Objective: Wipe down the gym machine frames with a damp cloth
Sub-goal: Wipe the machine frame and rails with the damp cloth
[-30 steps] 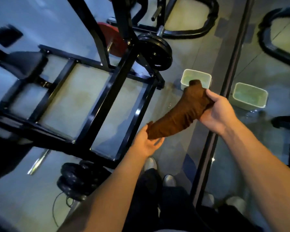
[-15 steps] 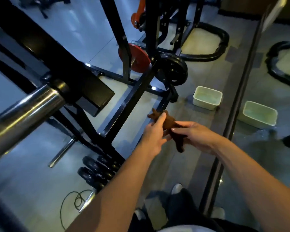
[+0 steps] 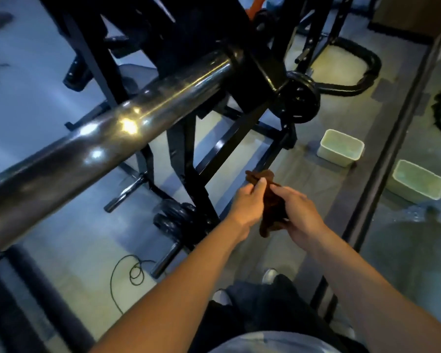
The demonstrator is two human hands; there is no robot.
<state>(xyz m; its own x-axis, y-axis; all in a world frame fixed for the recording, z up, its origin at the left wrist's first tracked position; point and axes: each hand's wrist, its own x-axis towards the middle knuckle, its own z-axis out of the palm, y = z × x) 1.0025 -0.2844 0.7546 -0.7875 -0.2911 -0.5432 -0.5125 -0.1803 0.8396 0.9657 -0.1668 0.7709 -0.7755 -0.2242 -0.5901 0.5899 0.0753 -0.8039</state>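
Note:
A brown cloth [image 3: 272, 212] is bunched between both hands in the middle of the head view. My left hand [image 3: 248, 205] pinches its upper end with fingertips and thumb. My right hand [image 3: 299, 215] grips the lower part, and a tail of the cloth hangs below it. The black machine frame [image 3: 201, 184] stands just left of the hands, with floor bars running away to the upper right. A thick shiny steel bar [image 3: 107, 138] crosses the upper left, close to the camera.
A pale green tub of water [image 3: 339, 148] sits on the floor beyond the hands; its reflection [image 3: 418, 180] shows in the mirror wall on the right. Black weight plates [image 3: 178, 220] are stacked by the frame, one [image 3: 299, 103] hangs higher. A cable [image 3: 135, 273] coils on the floor.
The cloth went from stretched out between the hands to bunched up, with both hands close together. My view has risen, so the steel bar looms larger at the left.

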